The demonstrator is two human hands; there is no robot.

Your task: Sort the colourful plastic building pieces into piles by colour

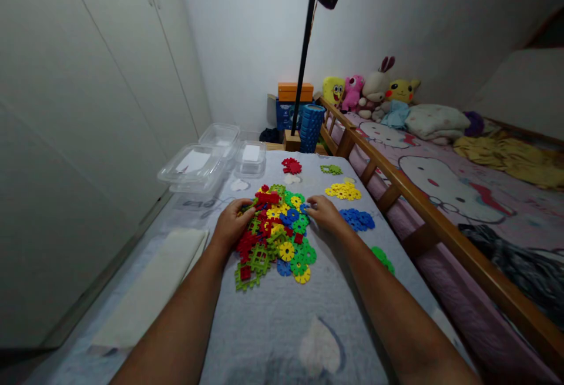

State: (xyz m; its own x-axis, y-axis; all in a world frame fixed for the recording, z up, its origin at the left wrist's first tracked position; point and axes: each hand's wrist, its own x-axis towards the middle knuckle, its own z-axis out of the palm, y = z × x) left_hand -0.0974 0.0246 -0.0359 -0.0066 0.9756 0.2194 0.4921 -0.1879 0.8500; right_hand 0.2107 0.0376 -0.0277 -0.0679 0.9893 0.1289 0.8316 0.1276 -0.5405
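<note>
A mixed heap of red, yellow, green and blue plastic snowflake pieces (277, 235) lies on the grey quilted mat (273, 326). My left hand (232, 223) rests on the heap's left side, fingers curled over a green piece. My right hand (325, 213) touches the heap's right edge, fingertips pinched on a small piece I cannot make out. Sorted groups lie beyond: red pieces (291, 166), light green pieces (331, 169), yellow pieces (343, 191), blue pieces (358, 219), green pieces (382, 257) and white pieces (240, 184).
Clear plastic boxes (194, 167) with lids stand at the mat's far left. A wooden bed rail (423, 208) runs along the right, with plush toys (374, 88) at the bed's head. A black pole (304, 50), blue roller (311, 128) and wardrobe doors (88, 109) surround the mat.
</note>
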